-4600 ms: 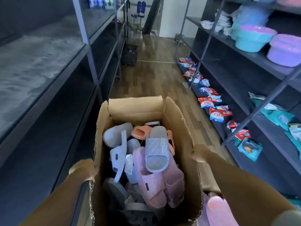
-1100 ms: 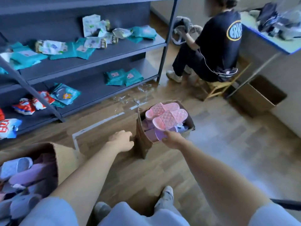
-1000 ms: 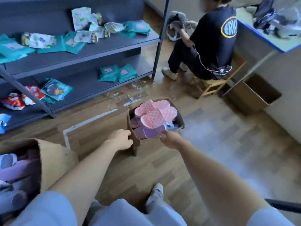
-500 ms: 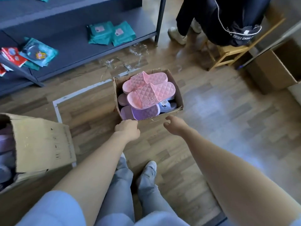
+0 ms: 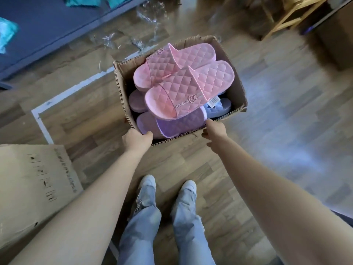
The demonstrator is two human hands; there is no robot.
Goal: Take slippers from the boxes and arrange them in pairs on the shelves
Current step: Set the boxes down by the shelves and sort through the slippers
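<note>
At far left, a flat blue-grey shelf (image 5: 47,25) low over the floor, straight-edged along its front, with crumpled teal packets (image 5: 7,33) on the board. Below, at lower left, a large box (image 5: 28,184) of smooth brown cardboard, printed with small dark marks; contents out of sight. Between the two, a white tape line (image 5: 63,96) bent at a right angle on the glossy wood-grain floor (image 5: 286,111). Scraps of clear, crinkled plastic wrap (image 5: 122,38) near the shelf's edge, just beyond the small box.

Left hand (image 5: 136,139) closed on the near-left corner of the small box (image 5: 177,137), with fingers curled over the torn corrugated rim. Small box open-topped, rectangular, set on the floor apart from the large box, with open floor to its right and on the near side.

Inside, heaped above the rim:
- Two pink slippers (image 5: 183,81), matte and quilted in diamonds, side by side on a slant, the nearer with a small raised logo on its strap.
- Under them, a mauve slipper (image 5: 136,103) against the left wall.
- A purple slipper (image 5: 177,124) in the same quilting along the near wall.
- A pale blue slipper (image 5: 219,109) at the right, with a white barcode tag (image 5: 213,101) just above it.

Right hand (image 5: 214,131) further right on the near rim, with forefinger hooked over the edge beside the purple slipper and thumb on the outer face: pinches the cardboard. Between both forearms, two pale shoes (image 5: 147,185) under frayed light jeans (image 5: 141,226).

At upper right, slim legs of a wooden stool (image 5: 290,18); at the far right edge, another brown cardboard box (image 5: 336,39), blurred.
</note>
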